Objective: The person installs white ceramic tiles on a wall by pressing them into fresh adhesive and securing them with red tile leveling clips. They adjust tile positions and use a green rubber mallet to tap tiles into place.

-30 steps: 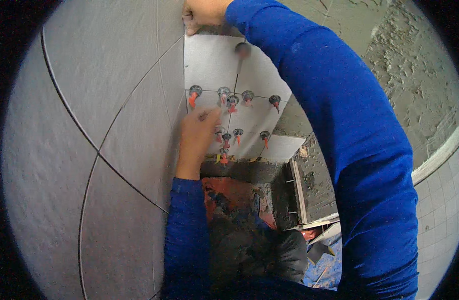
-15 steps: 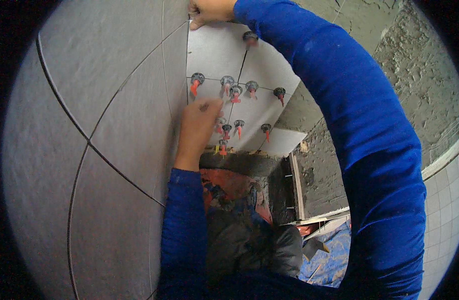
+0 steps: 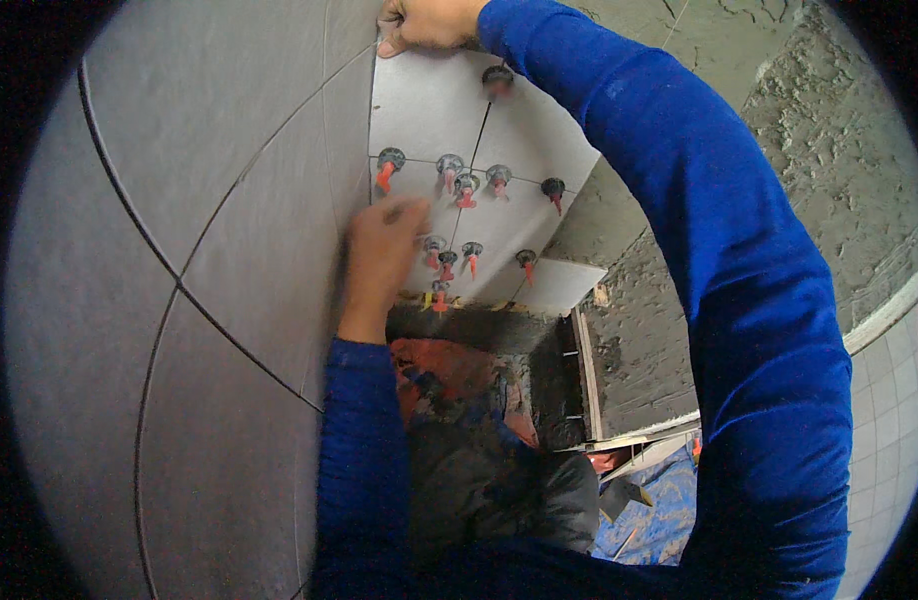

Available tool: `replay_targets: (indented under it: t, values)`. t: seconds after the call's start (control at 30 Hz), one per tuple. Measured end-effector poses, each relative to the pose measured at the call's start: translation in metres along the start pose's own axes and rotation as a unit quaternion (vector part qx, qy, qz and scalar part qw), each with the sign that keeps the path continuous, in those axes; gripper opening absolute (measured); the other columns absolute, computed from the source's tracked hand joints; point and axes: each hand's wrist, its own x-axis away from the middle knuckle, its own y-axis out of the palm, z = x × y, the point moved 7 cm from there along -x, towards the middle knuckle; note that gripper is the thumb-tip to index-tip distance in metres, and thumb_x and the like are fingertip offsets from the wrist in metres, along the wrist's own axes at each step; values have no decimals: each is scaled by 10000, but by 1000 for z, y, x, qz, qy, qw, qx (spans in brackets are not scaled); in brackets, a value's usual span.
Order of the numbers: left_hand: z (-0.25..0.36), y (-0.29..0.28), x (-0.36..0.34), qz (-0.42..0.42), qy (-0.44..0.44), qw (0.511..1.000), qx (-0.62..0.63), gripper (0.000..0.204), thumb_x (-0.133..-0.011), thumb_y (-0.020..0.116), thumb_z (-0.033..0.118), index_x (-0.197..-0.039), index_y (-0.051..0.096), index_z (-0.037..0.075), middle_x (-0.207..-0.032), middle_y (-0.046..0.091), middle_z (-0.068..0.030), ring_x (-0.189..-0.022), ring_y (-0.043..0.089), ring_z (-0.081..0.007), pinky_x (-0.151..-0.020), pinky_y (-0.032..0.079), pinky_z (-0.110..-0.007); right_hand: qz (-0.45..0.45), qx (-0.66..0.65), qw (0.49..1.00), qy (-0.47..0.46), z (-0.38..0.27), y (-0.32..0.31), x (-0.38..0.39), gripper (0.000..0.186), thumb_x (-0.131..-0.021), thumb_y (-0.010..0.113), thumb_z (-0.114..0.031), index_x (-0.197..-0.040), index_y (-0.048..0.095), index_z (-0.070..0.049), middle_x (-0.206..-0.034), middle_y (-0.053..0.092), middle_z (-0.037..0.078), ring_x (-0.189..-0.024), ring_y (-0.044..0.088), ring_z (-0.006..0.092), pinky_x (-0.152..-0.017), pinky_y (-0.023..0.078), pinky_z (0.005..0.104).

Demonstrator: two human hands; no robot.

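Upper-left tile: best steadied evenly, edges flush.
Right grip: at its top corner, closure unclear.
Left grip: blurred, cannot tell.

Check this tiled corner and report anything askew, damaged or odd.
One oddity: between the two upper flat, pale grey tiles, the straight dark joint looks wider and blacker than the joint below. The cause isn't visible.

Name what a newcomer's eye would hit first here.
Probably the bright blue right sleeve, arching down the picture's right side from the right hand at the pale tiles' top-left corner. Next, the black-and-red tile levelers dotted along the tile joints, near centre. Then the blurred left hand, by those tiles' left side.
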Motion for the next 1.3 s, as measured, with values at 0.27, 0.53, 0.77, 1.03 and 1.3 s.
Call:
replay_targets:
  t: [0.27,0.53,0.77,1.03,1.3]
  values:
    - [23,1,4,12,29,973,-230,306,-952,685,270,-924,747,-29,-823,716,-90,-764,654,-145,-701,509,-306,37,-53,998,26,-7,-28,32,252,-820,737,-229,-941,761,-9,-888,726,234,-866,711,391,-820,551,470]
    - [164,20,-11,236,346,846,-331,247,-898,747,252,-986,754,21,-933,735,-182,-855,708,-322,-801,534,-412,247,-148,929,233,71,-109,233,215,-855,690,-154,-995,763,-8,-946,734,213,-878,718,366,-836,563,438]
    - [218,43,-111,93,309,778,-540,306,-831,790,259,-1081,767,84,-1067,736,-169,-1037,695,-372,-911,539,-452,173,33,952,252,76,-63,256,222,-845,756,-225,-1030,768,-103,-948,753,158,-924,716,372,-826,573,459]
    - [220,51,-106,80,237,740,-624,331,-786,837,324,-1056,790,138,-1117,741,-162,-1076,698,-366,-916,550,-475,61,148,962,222,61,-27,226,209,-881,713,-242,-1044,753,-117,-995,742,142,-959,716,359,-825,577,461]
    - [209,49,-112,40,232,798,-554,299,-786,833,334,-958,771,97,-989,749,-190,-989,707,-385,-859,533,-489,78,109,958,252,64,-26,223,247,-869,742,-322,-1025,748,-130,-954,745,140,-939,717,359,-805,574,466]
